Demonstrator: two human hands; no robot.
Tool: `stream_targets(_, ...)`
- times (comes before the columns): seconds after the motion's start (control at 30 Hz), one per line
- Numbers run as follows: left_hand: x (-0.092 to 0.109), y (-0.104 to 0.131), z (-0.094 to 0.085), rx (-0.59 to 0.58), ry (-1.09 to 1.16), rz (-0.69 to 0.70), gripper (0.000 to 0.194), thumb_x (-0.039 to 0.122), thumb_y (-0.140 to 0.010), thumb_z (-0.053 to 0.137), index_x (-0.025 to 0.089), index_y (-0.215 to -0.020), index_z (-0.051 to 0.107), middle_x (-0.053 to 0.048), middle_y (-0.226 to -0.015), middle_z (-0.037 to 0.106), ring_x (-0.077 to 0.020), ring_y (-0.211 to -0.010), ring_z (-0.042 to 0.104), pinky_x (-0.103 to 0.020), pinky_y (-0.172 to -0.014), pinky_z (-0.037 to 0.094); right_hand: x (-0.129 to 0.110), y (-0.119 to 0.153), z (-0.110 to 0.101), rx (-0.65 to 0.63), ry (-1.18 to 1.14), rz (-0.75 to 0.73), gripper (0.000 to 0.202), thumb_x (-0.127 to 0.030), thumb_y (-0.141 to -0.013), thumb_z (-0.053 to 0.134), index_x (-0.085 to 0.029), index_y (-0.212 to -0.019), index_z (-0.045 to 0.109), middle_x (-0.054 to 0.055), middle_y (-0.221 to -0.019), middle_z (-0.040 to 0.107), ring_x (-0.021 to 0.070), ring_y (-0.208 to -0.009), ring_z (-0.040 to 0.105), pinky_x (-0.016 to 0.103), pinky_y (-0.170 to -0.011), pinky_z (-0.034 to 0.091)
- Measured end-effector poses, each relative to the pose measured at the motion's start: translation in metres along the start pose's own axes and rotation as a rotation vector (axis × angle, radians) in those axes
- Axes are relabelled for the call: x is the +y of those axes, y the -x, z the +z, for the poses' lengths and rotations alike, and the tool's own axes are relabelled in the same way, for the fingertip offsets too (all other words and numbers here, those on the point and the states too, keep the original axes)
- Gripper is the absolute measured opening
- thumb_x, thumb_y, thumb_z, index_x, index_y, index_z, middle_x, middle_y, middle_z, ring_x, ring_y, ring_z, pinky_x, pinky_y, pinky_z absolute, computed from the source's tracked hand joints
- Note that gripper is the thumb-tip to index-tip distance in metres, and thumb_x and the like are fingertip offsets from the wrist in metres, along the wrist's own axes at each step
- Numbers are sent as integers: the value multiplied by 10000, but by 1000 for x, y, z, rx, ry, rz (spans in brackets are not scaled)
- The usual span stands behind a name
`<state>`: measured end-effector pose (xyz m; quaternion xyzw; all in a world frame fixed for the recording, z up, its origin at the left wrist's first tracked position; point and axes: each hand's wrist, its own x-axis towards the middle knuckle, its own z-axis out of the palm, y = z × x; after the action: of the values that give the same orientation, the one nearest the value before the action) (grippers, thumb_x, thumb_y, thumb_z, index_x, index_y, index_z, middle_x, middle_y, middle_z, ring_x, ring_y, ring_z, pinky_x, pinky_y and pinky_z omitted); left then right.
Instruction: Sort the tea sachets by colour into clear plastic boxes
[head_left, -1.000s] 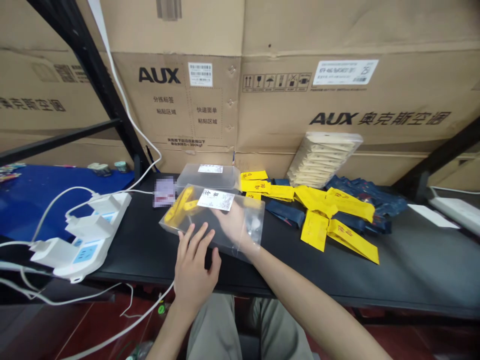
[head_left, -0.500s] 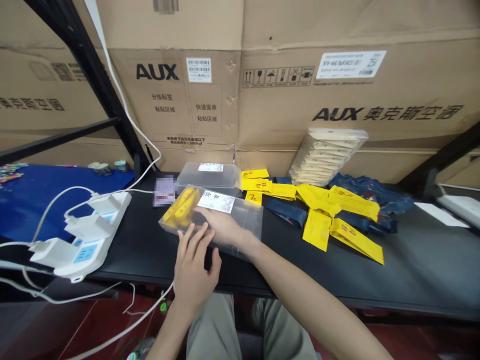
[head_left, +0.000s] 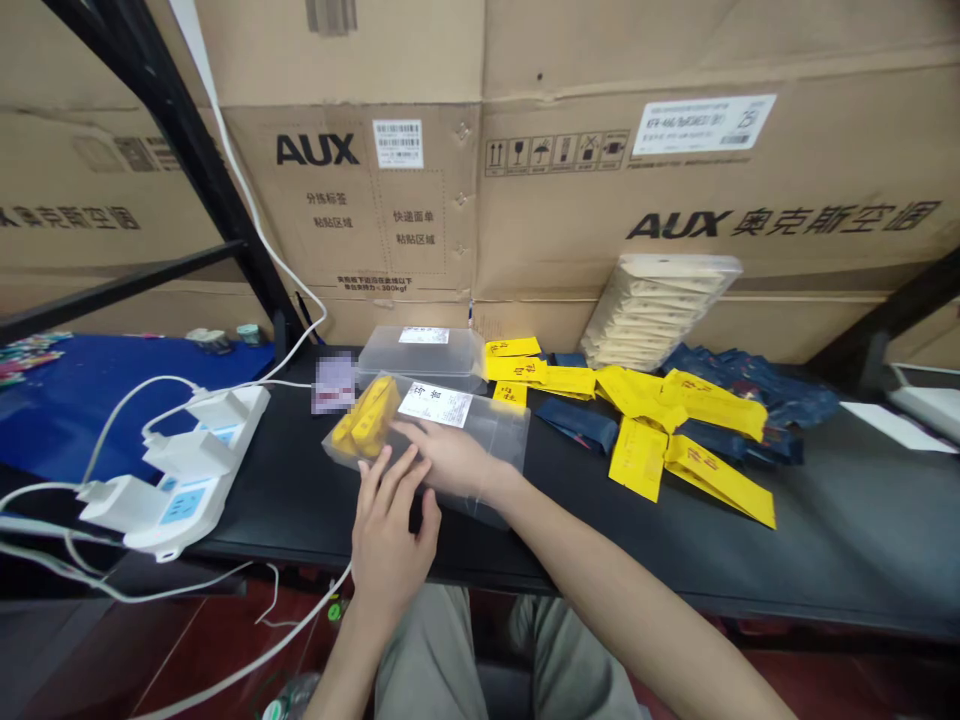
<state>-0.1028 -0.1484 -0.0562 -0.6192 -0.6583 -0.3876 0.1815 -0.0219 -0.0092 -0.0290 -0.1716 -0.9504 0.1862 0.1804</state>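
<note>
A clear plastic box point(head_left: 491, 435) with a white label lies on the black table, its far left end holding several yellow packets point(head_left: 369, 418). My right hand point(head_left: 442, 455) reaches inside the box from its right end, fingers extended toward the packets, with a fingertip near or against them. Against the box's near side rests my left hand point(head_left: 394, 505), its fingers spread and nothing in its grasp. Behind stands a second clear box point(head_left: 420, 362) with a label. More yellow packets point(head_left: 637, 458) are scattered to the right.
Dark blue packets point(head_left: 750, 385) are piled at the right, near a clear container of cream packets point(head_left: 660, 310). A white power strip point(head_left: 195, 480) with plugs and cables sits at the left. Cardboard boxes point(head_left: 555, 220) stand behind the table.
The view has shifted slightly, so the scene sits a little further right. Both hands keep nearly the same places at the box; the yellow packets inside look more closely bunched.
</note>
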Motion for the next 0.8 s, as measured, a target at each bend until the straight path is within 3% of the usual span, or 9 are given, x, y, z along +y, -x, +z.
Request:
stream_targets(0.2, -1, 0, 3, 23, 1, 1, 342, 157, -906, 547, 221, -1242, 571, -57, -1321, 636, -290, -1369, 451, -578, -1167, 334, 18, 27, -17, 68, 75, 48, 407, -251, -950, 535, -119, -1335, 553, 207, -1376, 562, 307, -1290, 529, 471, -1053, 455)
stream_targets(0.3, -2, 1, 2, 25, 2, 5, 335, 161, -910, 543, 222, -1239, 572, -60, -1319, 638, -292, -1368, 453, -582, -1167, 333, 32, 53, -35, 101, 113, 49, 293, -263, -963, 520, -132, -1199, 634, 173, -1191, 651, 274, -1177, 587, 455, -999, 488)
stream_targets(0.4, -3, 2, 2, 29, 3, 4, 328, 166, -915, 538, 223, -1236, 575, -60, -1317, 639, -294, -1363, 459, -587, -1167, 330, 45, 86, -56, 242, 126, 117, 217, -261, -969, 503, -186, -1095, 663, 113, -1131, 683, 241, -1100, 608, 424, -964, 503)
stream_targets(0.47, -3, 2, 2, 28, 5, 8, 321, 169, -917, 537, 223, -1231, 578, -60, -1314, 641, -295, -1362, 461, -588, -1170, 325, 52, 109, -68, 320, 153, 187, 222, -276, -982, 471, -200, -994, 679, 81, -1002, 714, 225, -977, 631, 390, -893, 521)
stream_targets(0.63, -3, 1, 3, 42, 16, 17, 305, 174, -920, 539, 219, -1218, 590, -66, -1303, 648, -290, -1355, 471, -583, -1172, 322, 67, 160, -86, 530, 342, 396, 268, -309, -981, 449, -191, -924, 683, 80, -902, 718, 233, -876, 640, 365, -827, 500)
stream_targets(0.8, -1, 1, 3, 51, 26, 22, 290, 179, -923, 537, 213, -1204, 600, -74, -1295, 651, -288, -1352, 474, -587, -1169, 322, 68, 186, -83, 551, 660, 645, 294, -339, -956, 491, -139, -988, 705, 135, -996, 710, 304, -975, 605, 428, -885, 461)
